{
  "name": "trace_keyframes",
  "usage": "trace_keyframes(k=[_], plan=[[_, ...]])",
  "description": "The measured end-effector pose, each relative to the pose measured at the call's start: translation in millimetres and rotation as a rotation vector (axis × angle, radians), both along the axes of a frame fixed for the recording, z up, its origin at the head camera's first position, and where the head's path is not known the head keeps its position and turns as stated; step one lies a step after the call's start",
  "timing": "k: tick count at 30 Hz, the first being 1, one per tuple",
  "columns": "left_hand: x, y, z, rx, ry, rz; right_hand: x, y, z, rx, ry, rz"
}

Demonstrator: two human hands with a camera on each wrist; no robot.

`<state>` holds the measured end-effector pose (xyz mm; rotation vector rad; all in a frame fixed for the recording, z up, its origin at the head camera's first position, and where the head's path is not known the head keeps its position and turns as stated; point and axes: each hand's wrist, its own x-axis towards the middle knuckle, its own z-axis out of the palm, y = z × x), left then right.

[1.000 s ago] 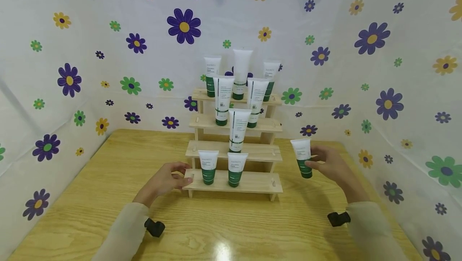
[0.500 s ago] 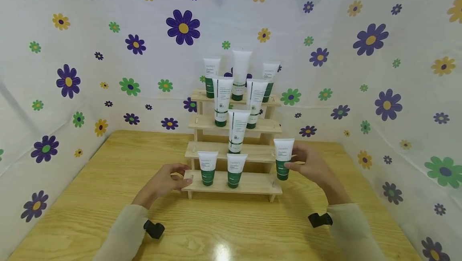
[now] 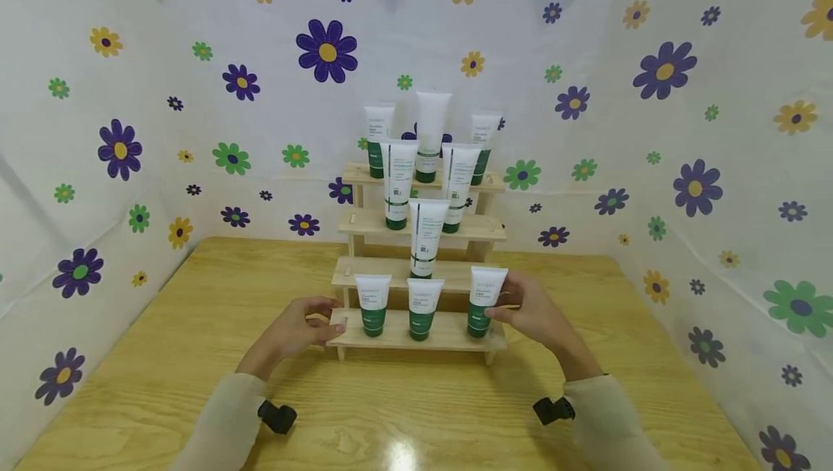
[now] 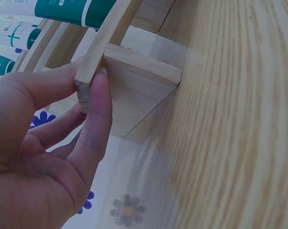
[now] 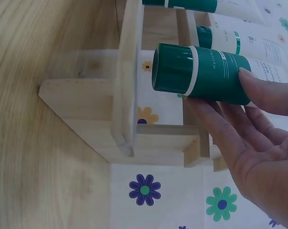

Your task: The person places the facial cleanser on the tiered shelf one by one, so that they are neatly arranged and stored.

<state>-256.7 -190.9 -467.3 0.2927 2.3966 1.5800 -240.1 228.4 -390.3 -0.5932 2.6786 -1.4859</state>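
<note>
My right hand (image 3: 530,312) grips a small white-and-green squeeze tube (image 3: 486,302), cap down, over the right end of the bottom step of a wooden tiered stand (image 3: 403,341). In the right wrist view the tube's green cap (image 5: 172,69) appears slightly apart from the step's board (image 5: 127,81). My left hand (image 3: 299,330) pinches the left end of that bottom step; the left wrist view shows thumb and fingers on the board's end (image 4: 89,62). Two matching tubes, one at the left (image 3: 373,304) and one in the middle (image 3: 423,310), stand on the same step.
Above, a tall white tube (image 3: 427,238) stands on the second step. The third step bears two tall tubes (image 3: 398,183), and the top step (image 3: 354,173) bears three tubes. Flower-patterned white sheeting (image 3: 260,131) surrounds the wooden table (image 3: 364,413) at the back and sides.
My right hand has carried the small tube leftward from beside the stand to over the bottom step's right end, lowering it lately. The left hand keeps its hold on the stand.
</note>
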Motion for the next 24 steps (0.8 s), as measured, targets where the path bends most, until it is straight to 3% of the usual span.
trace_keyframes(k=[6,24], plan=[[2.4,0.7,0.7,0.008,-0.006,0.003,3.3,-5,-6.8,-0.004,-0.016,-0.017],[1.2,-1.4,0.0,0.016,-0.008,-0.009,6.1,-14,-8.5,0.008,-0.018,0.003]])
